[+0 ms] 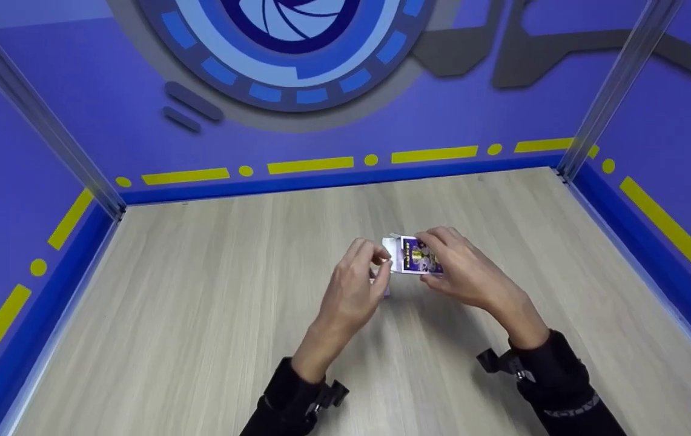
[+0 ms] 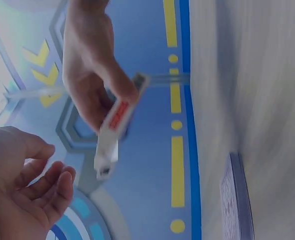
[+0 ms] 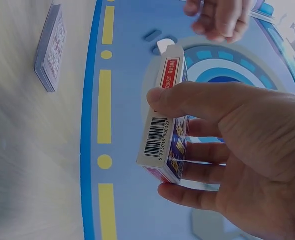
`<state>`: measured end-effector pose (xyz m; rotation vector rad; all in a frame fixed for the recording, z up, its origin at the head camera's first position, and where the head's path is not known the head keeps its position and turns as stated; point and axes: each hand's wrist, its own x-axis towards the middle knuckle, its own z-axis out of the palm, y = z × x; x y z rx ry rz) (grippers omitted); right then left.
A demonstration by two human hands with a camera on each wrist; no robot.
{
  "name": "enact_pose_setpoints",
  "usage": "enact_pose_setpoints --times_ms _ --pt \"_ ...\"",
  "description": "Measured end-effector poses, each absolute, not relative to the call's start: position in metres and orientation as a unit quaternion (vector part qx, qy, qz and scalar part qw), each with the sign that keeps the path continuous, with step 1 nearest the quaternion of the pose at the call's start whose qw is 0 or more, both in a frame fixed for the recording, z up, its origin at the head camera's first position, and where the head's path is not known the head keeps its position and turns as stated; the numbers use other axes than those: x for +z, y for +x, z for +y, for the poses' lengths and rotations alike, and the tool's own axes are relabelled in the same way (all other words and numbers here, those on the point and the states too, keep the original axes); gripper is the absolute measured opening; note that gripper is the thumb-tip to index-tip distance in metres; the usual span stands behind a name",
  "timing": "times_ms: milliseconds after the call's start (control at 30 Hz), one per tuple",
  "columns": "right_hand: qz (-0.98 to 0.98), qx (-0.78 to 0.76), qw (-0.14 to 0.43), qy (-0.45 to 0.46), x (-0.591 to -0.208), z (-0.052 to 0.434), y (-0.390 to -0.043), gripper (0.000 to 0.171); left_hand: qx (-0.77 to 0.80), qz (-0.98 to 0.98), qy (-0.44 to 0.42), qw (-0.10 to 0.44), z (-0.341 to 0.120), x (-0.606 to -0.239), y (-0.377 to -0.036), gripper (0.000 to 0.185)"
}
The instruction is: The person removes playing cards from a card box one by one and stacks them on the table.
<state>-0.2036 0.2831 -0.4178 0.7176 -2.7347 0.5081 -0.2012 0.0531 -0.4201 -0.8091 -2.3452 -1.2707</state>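
My right hand [image 1: 466,269] grips a small playing-card box [image 1: 423,257], thumb along one narrow side and fingers on the opposite one. The box is held above the table, its flap end [image 2: 106,160] open and pointing toward my left hand [image 1: 351,281]. In the right wrist view a barcode [image 3: 156,137] and a red label show on the side under the thumb. My left hand is beside the flap with loosely bent fingers [image 2: 62,192], holding nothing. A deck of cards [image 3: 52,50] lies on the table below, mostly hidden behind the left hand in the head view.
The wood-grain table [image 1: 212,303] is bounded by blue-purple printed panels [image 1: 321,145] at the back and both sides. Metal posts [image 1: 618,91] stand at the back corners. Black wrist straps with camera mounts [image 1: 327,396] sit on both wrists.
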Motion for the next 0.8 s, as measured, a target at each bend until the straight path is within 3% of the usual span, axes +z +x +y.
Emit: enact_pose_setpoints --times_ms 333,800 --pt "-0.937 0.150 0.161 0.270 -0.414 0.273 -0.196 0.072 -0.497 -0.815 -0.256 0.152 0.063 -0.436 -0.205 0.017" --pt "-0.936 0.131 0.158 0.287 -0.408 0.271 -0.188 0.072 -0.570 -0.800 -0.183 0.041 0.064 -0.445 -0.215 0.019"
